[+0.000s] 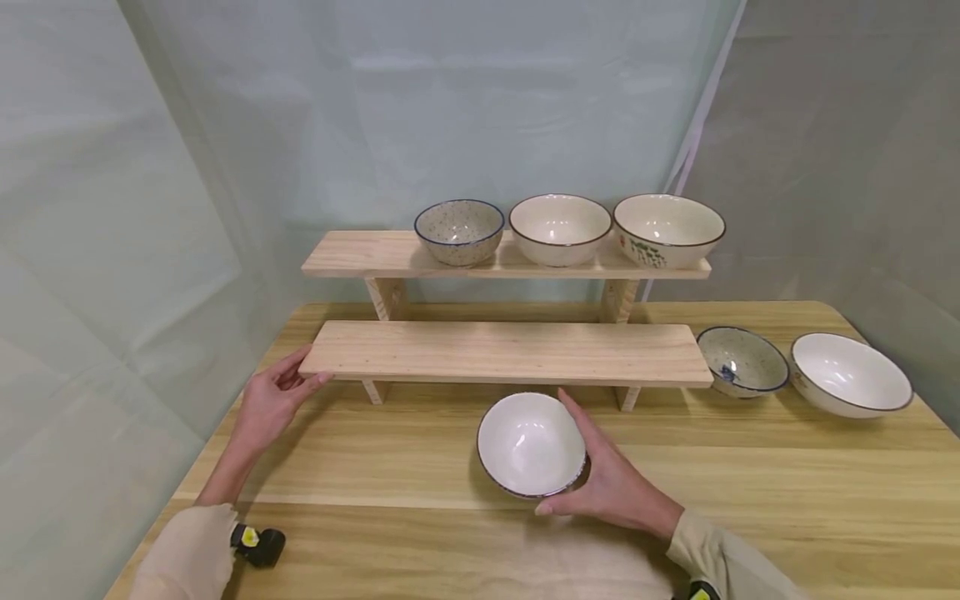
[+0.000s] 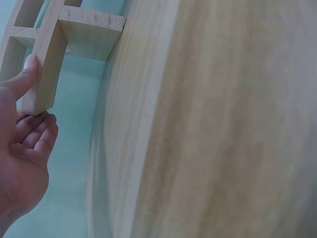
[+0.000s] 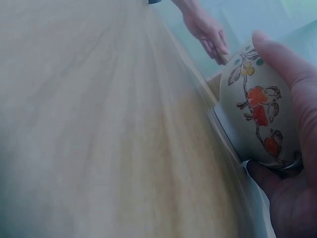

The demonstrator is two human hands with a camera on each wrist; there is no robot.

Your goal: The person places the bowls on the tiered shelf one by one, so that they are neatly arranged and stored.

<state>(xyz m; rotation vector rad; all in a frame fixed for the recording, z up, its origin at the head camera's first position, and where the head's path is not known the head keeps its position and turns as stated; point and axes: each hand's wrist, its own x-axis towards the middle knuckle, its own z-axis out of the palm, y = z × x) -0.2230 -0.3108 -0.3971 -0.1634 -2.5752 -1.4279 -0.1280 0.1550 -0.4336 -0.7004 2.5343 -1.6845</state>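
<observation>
A white bowl (image 1: 531,443) with a dark rim is in my right hand (image 1: 617,483), in front of the lower board. The thumb holds its near side and the fingers its right side. In the right wrist view the bowl's outside (image 3: 260,106) carries painted birds and a branch, and the bowl is close over the table. My left hand (image 1: 272,402) grips the left end of the two-tier wooden shelf's lower board (image 1: 502,350). In the left wrist view the thumb lies on one face of the board's end (image 2: 42,84), with curled fingers at its tip.
On the upper board (image 1: 352,252) stand a speckled bowl (image 1: 460,233), a white bowl (image 1: 560,230) and a white bowl with green decoration (image 1: 667,232). A grey bowl (image 1: 742,362) and a wide white bowl (image 1: 851,375) are on the table (image 1: 420,533), right of the shelf. Pale curtains (image 1: 480,100) hang behind.
</observation>
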